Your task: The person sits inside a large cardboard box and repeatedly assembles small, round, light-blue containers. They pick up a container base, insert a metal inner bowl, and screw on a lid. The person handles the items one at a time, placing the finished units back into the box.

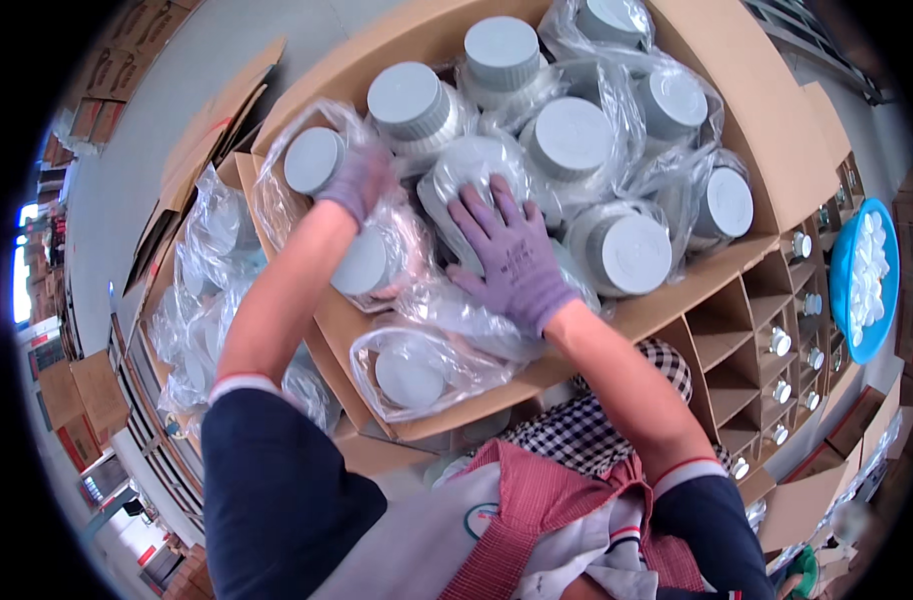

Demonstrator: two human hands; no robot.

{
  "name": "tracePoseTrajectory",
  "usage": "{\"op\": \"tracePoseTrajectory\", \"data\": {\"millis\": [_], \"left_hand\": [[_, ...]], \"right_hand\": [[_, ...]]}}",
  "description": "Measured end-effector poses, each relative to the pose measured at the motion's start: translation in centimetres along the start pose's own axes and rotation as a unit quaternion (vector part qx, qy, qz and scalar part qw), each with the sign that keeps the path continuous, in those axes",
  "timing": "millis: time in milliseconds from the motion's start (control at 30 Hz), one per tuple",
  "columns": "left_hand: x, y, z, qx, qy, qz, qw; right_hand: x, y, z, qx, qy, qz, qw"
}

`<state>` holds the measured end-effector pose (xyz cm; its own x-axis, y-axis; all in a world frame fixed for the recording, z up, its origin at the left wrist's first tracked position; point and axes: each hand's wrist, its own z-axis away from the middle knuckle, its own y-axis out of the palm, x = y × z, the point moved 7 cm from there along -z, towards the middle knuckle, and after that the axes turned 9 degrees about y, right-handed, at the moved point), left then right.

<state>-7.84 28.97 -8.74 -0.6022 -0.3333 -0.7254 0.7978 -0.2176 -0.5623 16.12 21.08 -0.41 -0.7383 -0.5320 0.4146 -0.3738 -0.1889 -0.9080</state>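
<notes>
A large brown carton (725, 70) in front of me is packed with pale bottles that have wide grey screw lids, many in clear plastic bags. My right hand (515, 258), in a purple glove, lies with fingers spread on a bagged bottle (474, 165) near the carton's middle. At the left side my left hand (362, 182), also gloved, is smeared by motion beside a grey lid (315, 160), so its fingers do not show clearly. Below it sits another grey-lidded bottle (361, 262); a bagged one (410, 372) stands in the near corner.
Left of the carton is a second box with bagged bottles (199, 300), with raised cardboard flaps (209, 140) behind it. To the right, a divided carton (719, 347) holds small white-capped bottles. Beyond it stands a blue basin (843, 275) of white caps (869, 270).
</notes>
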Motion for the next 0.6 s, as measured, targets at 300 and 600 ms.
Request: {"op": "tracePoseTrajectory", "data": {"millis": [300,600], "left_hand": [[5.4,4.9,-6.0,-0.201,-0.224,-0.171,0.938],[0.0,1.7,6.2,-0.458,0.078,0.125,0.876]], "right_hand": [[-1.0,-0.6,0.3,-0.007,0.02,-0.003,1.0],[-1.4,0.2,1.5,-0.011,0.027,-0.007,1.0]]}}
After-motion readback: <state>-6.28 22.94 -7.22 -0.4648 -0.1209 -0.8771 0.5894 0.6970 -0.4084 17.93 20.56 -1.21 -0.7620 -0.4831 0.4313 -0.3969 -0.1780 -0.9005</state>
